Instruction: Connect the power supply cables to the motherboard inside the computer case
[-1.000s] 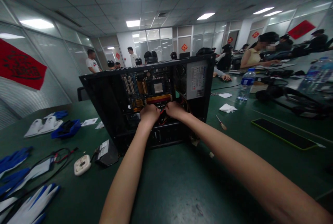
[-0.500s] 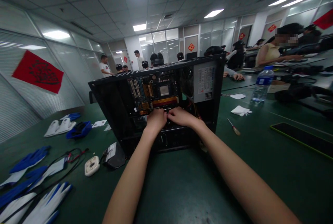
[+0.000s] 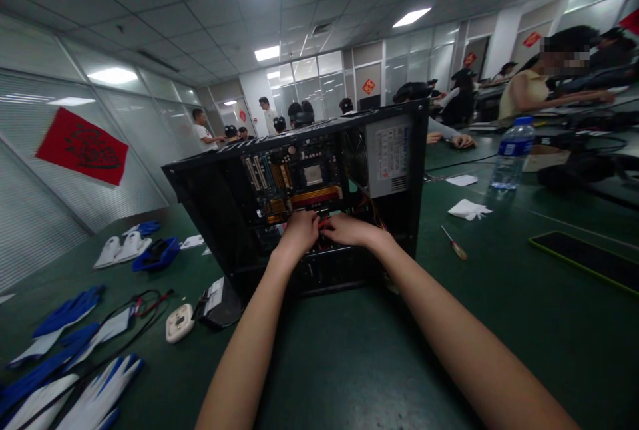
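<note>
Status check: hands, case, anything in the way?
Left hand and right hand inside case, at red wire; grip unclear. Case open toward camera, motherboard exposed. Other wires near right wrist.

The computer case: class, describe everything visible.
The computer case is a black box, seemingly metal, standing upright on the green table with its near side open. Inside are a circuit board with pale slots and a square silvery chip, a round fan, and a grey, labelled power supply at upper right, with wires below. The left hand and right hand reach into its lower middle; whether they touch the case cannot be told.
</note>
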Available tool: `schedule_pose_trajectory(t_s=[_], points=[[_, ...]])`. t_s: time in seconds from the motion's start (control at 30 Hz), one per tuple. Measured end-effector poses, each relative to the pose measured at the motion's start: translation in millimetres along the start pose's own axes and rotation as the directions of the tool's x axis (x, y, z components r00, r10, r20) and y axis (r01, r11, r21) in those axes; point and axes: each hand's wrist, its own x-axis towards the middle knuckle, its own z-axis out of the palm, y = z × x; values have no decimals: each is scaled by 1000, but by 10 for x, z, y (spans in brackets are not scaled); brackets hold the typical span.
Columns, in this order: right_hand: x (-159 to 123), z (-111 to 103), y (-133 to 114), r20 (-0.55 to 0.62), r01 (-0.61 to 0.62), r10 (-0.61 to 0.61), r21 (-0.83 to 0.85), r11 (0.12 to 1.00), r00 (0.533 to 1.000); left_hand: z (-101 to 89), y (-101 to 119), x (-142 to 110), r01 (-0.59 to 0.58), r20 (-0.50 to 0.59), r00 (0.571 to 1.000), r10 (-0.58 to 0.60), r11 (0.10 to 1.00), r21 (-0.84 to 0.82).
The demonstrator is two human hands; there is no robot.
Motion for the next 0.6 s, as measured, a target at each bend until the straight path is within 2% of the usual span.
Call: schedule_pose_trajectory(t_s=[0.33, 0.5, 0.6], points=[[-7, -7, 18, -10, 50, -50, 66, 997, 999, 72, -55, 47, 73, -53, 996, -75, 997, -33], [-2, 1, 35, -10, 74, -73, 68, 995, 997, 76, -78, 39, -1, -58, 998, -2, 999, -44], [8, 4, 40, 5, 105, -105, 56, 993, 994, 59, -50, 30, 1, -51, 999, -2, 1000, -11]])
